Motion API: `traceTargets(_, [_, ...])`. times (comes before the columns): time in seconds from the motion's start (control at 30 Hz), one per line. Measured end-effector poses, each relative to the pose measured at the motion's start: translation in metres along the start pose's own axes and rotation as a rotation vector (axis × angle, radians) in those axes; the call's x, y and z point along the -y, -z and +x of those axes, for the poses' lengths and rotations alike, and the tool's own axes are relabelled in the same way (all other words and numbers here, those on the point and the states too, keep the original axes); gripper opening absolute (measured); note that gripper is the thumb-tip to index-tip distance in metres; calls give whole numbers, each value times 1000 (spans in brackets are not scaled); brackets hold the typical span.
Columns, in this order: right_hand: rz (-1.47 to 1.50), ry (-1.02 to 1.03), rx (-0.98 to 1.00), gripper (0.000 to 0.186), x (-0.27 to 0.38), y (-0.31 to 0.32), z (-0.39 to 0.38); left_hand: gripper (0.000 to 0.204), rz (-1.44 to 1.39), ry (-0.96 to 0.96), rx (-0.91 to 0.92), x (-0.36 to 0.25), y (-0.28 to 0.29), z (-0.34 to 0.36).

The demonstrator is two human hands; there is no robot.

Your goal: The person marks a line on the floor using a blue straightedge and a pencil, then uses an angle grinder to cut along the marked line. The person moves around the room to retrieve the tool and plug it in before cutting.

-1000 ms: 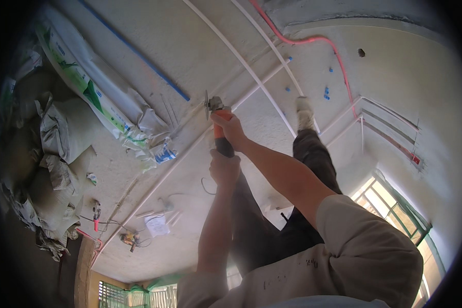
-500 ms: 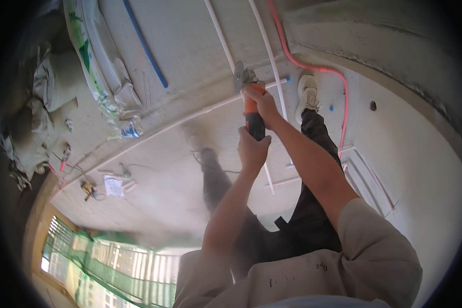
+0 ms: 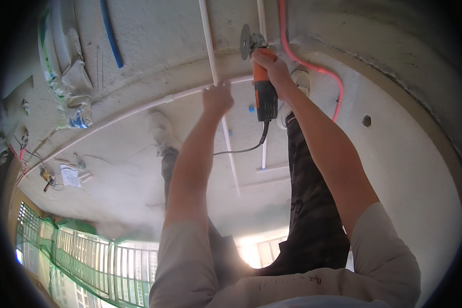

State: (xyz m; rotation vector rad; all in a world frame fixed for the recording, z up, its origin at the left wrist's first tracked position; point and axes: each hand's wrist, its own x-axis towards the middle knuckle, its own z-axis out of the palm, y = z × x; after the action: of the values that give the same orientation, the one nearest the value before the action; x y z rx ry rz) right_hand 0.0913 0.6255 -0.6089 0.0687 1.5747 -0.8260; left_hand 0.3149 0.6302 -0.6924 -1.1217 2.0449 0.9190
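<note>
The right hand [image 3: 272, 69] is clamped on an orange-and-black angle grinder [image 3: 262, 87], disc just right of the long white plastic pipe [image 3: 210, 51]; the left hand [image 3: 218, 98] grips that pipe.

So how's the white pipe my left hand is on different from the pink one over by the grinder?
The white pipe is straight and stiff-looking; the pink pipe bends in a curve across the concrete. The left hand touches the white pipe, while the pink pipe lies untouched beyond the right hand, which grips the orange-and-black angle grinder. Both are slim and lie on the concrete.
</note>
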Motion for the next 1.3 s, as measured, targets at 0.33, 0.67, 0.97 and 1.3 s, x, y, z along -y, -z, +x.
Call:
traceTargets(0.33, [-20,-93,47,54,-18,-37,-4,51,-200,166,-109,67,-3,-32])
traceTargets(0.67, [-178,-17,-7,57,-43,-65,17,91,-1934,329,172,-44,63,-120])
traceTargets(0.97, [-244,-76,-94,57,-54,-63,32,60,-1629,524,96,-75,80,-99])
traceTargets(1.3, [-155,-113,-23,53,-47,-66,39,45,-1339,630,-124,-84,56,-78])
